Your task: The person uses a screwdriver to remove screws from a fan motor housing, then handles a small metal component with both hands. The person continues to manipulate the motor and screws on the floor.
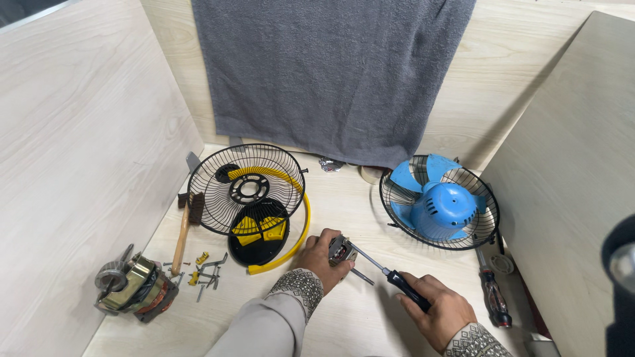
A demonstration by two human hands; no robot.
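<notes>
- Clearly, our left hand is closed around a small metal motor part, which we hold just above the table, near the front edge of the yellow ring.
- Our right hand is wrapped around the black handle of a screwdriver; its thin shaft goes up and to the left, and the tip touches the motor part — the part lies directly at the fingertips of the left hand and well apart from the right palm.
- We judge that the tip can slip off the screw, because the part is small and is held only by fingers, not pressed on the table; then the blade could hit the left fingers.
- A loosened screw may also drop and roll — small screws and yellow plugs already lie loose at the left, beside a wooden brush and a larger copper-wound motor.
- Behind the hands stand a black wire grille and a second grille with a blue fan blade; a grey towel hangs on the back wall.
- Another screwdriver with dark red handle lies at the right.
</notes>
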